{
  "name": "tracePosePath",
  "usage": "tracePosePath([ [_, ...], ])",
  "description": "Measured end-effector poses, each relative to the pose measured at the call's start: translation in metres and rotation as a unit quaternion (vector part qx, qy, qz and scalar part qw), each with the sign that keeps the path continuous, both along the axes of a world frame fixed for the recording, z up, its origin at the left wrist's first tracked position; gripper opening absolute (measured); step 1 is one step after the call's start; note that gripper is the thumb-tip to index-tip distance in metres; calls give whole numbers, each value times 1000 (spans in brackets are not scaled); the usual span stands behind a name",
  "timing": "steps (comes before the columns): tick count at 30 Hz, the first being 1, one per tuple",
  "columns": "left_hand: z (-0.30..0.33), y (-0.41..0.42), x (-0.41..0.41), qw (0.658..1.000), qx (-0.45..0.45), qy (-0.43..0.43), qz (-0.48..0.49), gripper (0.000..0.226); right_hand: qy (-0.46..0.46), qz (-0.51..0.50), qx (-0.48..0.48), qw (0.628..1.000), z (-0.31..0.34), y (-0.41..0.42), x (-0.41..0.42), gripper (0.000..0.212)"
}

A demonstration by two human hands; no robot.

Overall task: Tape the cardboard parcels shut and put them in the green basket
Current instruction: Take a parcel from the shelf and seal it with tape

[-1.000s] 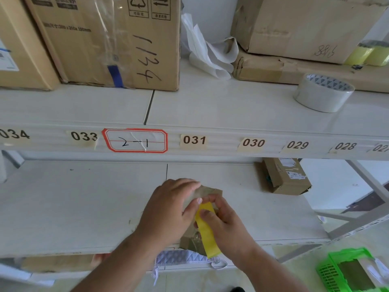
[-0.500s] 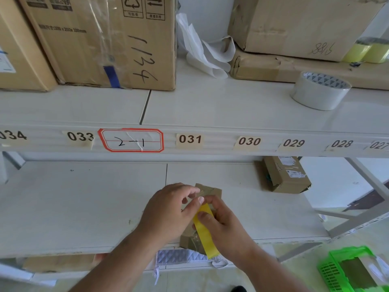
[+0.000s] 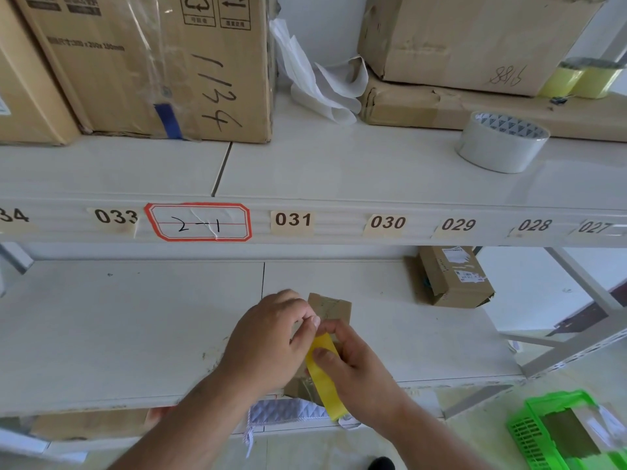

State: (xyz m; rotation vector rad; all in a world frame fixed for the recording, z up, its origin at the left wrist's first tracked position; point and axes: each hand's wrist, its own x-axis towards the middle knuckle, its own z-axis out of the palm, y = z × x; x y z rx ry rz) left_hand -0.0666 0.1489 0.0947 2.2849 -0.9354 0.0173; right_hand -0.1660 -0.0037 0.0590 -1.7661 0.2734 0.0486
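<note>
A small cardboard parcel (image 3: 330,308) lies on the lower white shelf (image 3: 135,334), mostly hidden under both hands. My left hand (image 3: 268,344) grips the parcel from the left, its fingertips at the top end of a yellow tape strip (image 3: 324,378). My right hand (image 3: 353,364) holds the parcel from the right, its thumb pressing the strip onto the cardboard. The strip's lower end hangs past the parcel's near edge. The green basket (image 3: 529,435) stands on the floor at the bottom right with a parcel inside it.
Another small parcel (image 3: 451,276) sits further back right on the lower shelf. The upper shelf carries a grey tape roll (image 3: 502,142), yellow tape rolls (image 3: 583,79), large cardboard boxes (image 3: 152,66) and crumpled white paper (image 3: 319,83). A slanted shelf post (image 3: 583,286) runs at the right.
Both hands stay on the parcel and strip. My left fingertips have shifted slightly toward the strip's top end. The view has drifted a little.
</note>
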Motion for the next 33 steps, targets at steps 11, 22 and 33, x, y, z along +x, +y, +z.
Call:
tracePosePath([
  [11, 3, 5, 9, 999, 22, 0, -41, 20, 5, 14, 35, 999, 5, -3, -2, 27],
  [22, -16, 11, 16, 969, -66, 233, -43, 13, 13, 28, 78, 996, 14, 0, -7, 57],
  [33, -9, -11, -44, 759, -233, 601, 95, 62, 24, 3, 187, 982, 14, 2, -1, 57],
])
